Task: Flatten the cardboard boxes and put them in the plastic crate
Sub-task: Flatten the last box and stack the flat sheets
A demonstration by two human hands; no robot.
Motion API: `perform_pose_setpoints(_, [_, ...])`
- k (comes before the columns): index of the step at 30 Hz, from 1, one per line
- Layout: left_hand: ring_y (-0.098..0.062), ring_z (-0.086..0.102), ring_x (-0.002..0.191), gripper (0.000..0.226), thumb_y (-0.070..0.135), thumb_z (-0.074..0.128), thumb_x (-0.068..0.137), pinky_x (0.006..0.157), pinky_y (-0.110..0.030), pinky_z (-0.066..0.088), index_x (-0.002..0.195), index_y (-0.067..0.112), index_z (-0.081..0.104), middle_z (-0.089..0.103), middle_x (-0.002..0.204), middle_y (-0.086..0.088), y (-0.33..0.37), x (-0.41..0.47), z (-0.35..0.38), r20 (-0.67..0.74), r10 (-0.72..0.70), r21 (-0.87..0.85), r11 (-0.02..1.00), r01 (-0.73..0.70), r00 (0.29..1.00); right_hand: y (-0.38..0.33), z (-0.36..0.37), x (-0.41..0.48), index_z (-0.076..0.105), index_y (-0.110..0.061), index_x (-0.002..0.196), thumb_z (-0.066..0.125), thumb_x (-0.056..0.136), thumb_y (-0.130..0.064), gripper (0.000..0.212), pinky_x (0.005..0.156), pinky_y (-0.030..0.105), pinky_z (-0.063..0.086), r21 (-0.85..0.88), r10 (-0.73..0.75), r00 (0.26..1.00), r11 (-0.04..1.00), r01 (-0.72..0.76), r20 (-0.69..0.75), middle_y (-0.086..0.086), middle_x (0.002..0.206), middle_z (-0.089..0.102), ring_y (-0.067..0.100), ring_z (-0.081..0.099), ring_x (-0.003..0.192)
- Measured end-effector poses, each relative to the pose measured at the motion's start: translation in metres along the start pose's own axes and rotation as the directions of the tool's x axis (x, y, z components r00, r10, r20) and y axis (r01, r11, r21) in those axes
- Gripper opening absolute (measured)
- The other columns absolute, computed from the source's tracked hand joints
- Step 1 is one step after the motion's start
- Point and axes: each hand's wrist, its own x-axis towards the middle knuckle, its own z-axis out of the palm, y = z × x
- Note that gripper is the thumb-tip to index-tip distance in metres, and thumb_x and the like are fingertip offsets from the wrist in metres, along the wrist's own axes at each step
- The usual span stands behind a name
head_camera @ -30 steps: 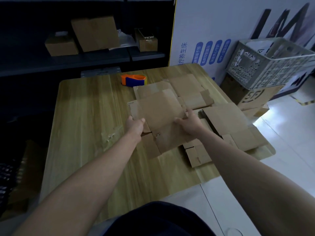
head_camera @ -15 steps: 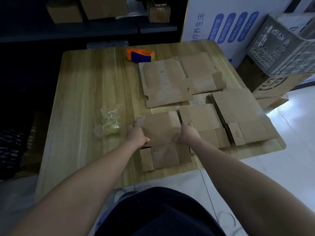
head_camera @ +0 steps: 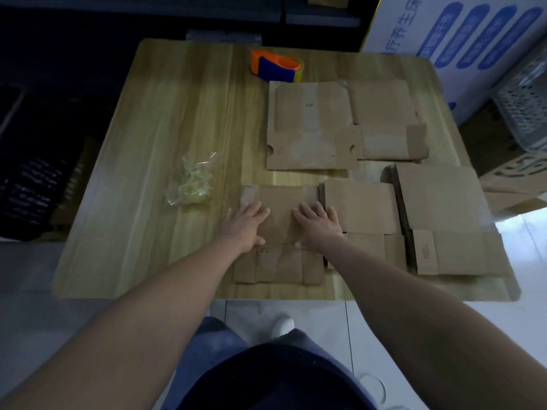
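Here, the left hand [head_camera: 247,223] and right hand [head_camera: 318,224] press flat, fingers spread, on a flattened cardboard box [head_camera: 279,238] at the near edge of the wooden surface [head_camera: 165,149], the plastic crate [head_camera: 524,113] far right.

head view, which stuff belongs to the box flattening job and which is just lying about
Job: flattened box pressed under left hand and right hand; other flattened boxes; plastic crate.
Lying about: tape dispenser; crumpled clear plastic.
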Motion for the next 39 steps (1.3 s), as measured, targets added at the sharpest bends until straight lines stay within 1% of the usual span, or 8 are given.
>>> perform_pose_setpoints(6, [-0.019, -0.006, 0.146, 0.082, 0.030, 0.060, 0.089, 0.114, -0.052, 0.007, 0.149, 0.037, 0.005, -0.007, 0.158, 0.010, 0.009, -0.003, 0.001, -0.035, -0.070, 0.010, 0.997, 0.070, 0.997, -0.007, -0.008, 0.007, 0.000, -0.029, 0.152, 0.071, 0.078, -0.041, 0.102, 0.115, 0.049, -0.008, -0.045, 0.037, 0.999, 0.998, -0.037, -0.015, -0.006, 0.159, -0.003, 0.027, -0.004, 0.146])
perform_pose_setpoints(10, [-0.033, 0.011, 0.143, 0.095, 0.028, 0.072, 0.080, 0.111, -0.046, 0.023, 0.149, 0.031, 0.008, -0.003, 0.157, -0.008, 0.019, -0.012, -0.006, -0.032, -0.319, -0.267, 0.916, 0.299, 0.947, -0.016, -0.004, -0.008, 0.020, -0.023, 0.148, 0.073, 0.080, -0.024, 0.086, 0.113, 0.042, 0.023, 0.088, 0.016, 0.996, 0.996, -0.008, -0.086, 0.001, 0.155, 0.013, 0.030, 0.019, 0.140])
perform_pose_setpoints(13, [-0.033, 0.027, 0.138, 0.100, 0.023, 0.080, 0.073, 0.111, -0.042, 0.030, 0.149, 0.012, 0.015, 0.022, 0.151, -0.017, 0.018, -0.016, -0.013, -0.002, -0.507, -0.589, 0.697, 0.409, 0.862, -0.020, -0.009, -0.019, 0.023, -0.020, 0.147, 0.069, 0.084, -0.015, 0.078, 0.109, 0.040, 0.030, 0.315, 0.101, 0.994, 0.945, -0.086, -0.033, 0.007, 0.157, -0.001, 0.034, 0.017, 0.140])
perform_pose_setpoints(17, [-0.031, 0.058, 0.109, 0.051, 0.013, 0.075, 0.078, 0.093, -0.042, 0.049, 0.121, -0.003, 0.054, 0.060, 0.122, -0.019, 0.008, -0.014, -0.027, 0.224, -0.520, -0.895, 0.225, 0.385, 0.824, -0.020, -0.021, -0.022, 0.025, -0.013, 0.145, 0.065, 0.087, -0.018, 0.071, 0.109, 0.040, 0.031, 0.451, 0.138, 0.990, 0.884, -0.127, 0.007, 0.012, 0.155, 0.007, 0.036, 0.027, 0.136])
perform_pose_setpoints(21, [-0.032, 0.055, 0.112, 0.043, 0.011, 0.063, 0.088, 0.086, -0.035, 0.044, 0.126, -0.005, 0.051, 0.056, 0.126, -0.017, -0.005, -0.011, -0.049, 0.170, -0.497, -0.891, 0.291, 0.348, 0.851, -0.023, -0.032, -0.024, 0.037, -0.009, 0.139, 0.060, 0.089, -0.028, 0.058, 0.103, 0.041, 0.039, 0.549, 0.180, 0.981, 0.828, -0.113, -0.069, 0.012, 0.143, 0.033, 0.034, 0.040, 0.126])
perform_pose_setpoints(28, [-0.033, 0.044, 0.127, 0.053, 0.019, 0.060, 0.091, 0.104, -0.053, 0.037, 0.137, 0.000, 0.041, 0.045, 0.141, -0.017, 0.017, 0.021, -0.079, 0.225, -0.378, -0.933, 0.182, 0.310, 0.898, 0.017, -0.062, -0.034, 0.031, -0.019, 0.142, 0.056, 0.087, -0.052, 0.069, 0.108, 0.049, 0.028, 0.574, 0.353, 0.887, 0.809, -0.128, -0.299, 0.005, 0.152, 0.025, 0.034, 0.027, 0.136])
perform_pose_setpoints(35, [-0.032, 0.045, 0.127, 0.060, 0.016, 0.063, 0.089, 0.104, -0.047, 0.039, 0.141, 0.001, 0.035, 0.045, 0.141, -0.015, 0.138, 0.044, -0.040, 0.239, -0.288, -0.928, 0.215, 0.305, 0.927, 0.123, -0.049, -0.067, 0.029, -0.017, 0.142, 0.064, 0.083, -0.047, 0.075, 0.107, 0.049, 0.030, 0.554, 0.464, 0.880, 0.761, -0.339, -0.099, 0.009, 0.152, 0.019, 0.036, 0.023, 0.136])
perform_pose_setpoints(39, [-0.033, 0.051, 0.120, 0.056, 0.014, 0.066, 0.087, 0.097, -0.036, 0.044, 0.134, -0.002, 0.040, 0.049, 0.135, -0.018, 0.174, 0.051, -0.016, 0.166, -0.409, -0.882, 0.346, 0.320, 0.898, 0.165, -0.033, -0.073, 0.029, -0.016, 0.143, 0.066, 0.085, -0.037, 0.072, 0.108, 0.046, 0.030, 0.419, 0.320, 0.947, 0.863, -0.282, -0.023, 0.010, 0.150, 0.025, 0.033, 0.021, 0.137])
